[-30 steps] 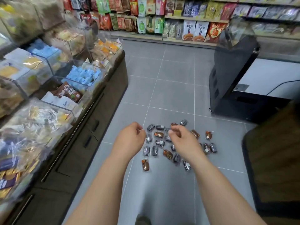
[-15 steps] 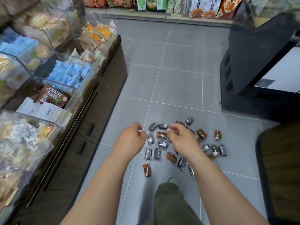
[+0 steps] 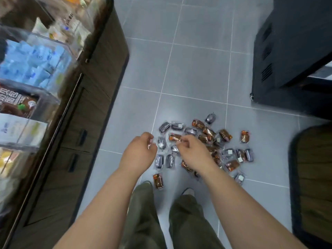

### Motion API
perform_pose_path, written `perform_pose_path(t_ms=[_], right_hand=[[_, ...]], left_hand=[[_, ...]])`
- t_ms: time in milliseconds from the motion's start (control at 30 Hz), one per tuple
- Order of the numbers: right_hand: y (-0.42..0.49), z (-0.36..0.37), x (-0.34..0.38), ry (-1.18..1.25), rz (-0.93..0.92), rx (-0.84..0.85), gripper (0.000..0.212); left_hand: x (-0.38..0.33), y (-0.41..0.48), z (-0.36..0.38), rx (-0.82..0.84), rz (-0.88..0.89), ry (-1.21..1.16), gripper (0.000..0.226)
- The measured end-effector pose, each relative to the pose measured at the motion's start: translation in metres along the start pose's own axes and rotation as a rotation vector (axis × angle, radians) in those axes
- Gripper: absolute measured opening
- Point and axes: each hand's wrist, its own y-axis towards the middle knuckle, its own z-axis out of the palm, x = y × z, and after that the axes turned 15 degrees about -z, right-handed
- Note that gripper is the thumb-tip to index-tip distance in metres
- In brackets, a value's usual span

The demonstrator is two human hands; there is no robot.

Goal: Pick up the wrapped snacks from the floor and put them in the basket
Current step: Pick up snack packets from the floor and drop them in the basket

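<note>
Left hand (image 3: 138, 153) is pinching a small shiny wrapper (image 3: 150, 142); right hand's (image 3: 194, 151) grip I cannot tell. Should be bending, scooping small brown-and-grey wrapped snacks (image 3: 170, 160) below the fingers.

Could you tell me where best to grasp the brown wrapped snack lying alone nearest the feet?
Set the grip across the long sides of the brown wrapped snack, coming straight down from above: it lies flat on the floor, apart from the pile.
</note>
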Motion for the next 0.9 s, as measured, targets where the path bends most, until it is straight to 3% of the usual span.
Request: perform_pose_path(t_ms=[267, 367, 667, 900], right_hand=[[0.074, 0.067, -0.084, 0.059, 0.114, -0.064, 0.038], [0.099, 0.102, -0.129, 0.056, 0.13, -0.108, 0.045], [0.164, 0.203, -0.272, -0.053, 0.323, 0.03, 0.067], [0.215, 0.266, -0.372, -0.083, 0.393, 0.151, 0.065]], left_hand=[[0.028, 0.1, 0.074, 0.129, 0.018, 0.091, 0.035], [0.05, 0.139, 0.118, 0.205, -0.038, 0.072, 0.038], [0.128, 0.24, 0.271, 0.374, -0.379, 0.03, 0.052], [0.168, 0.309, 0.377, 0.396, -0.446, 0.062, 0.06]])
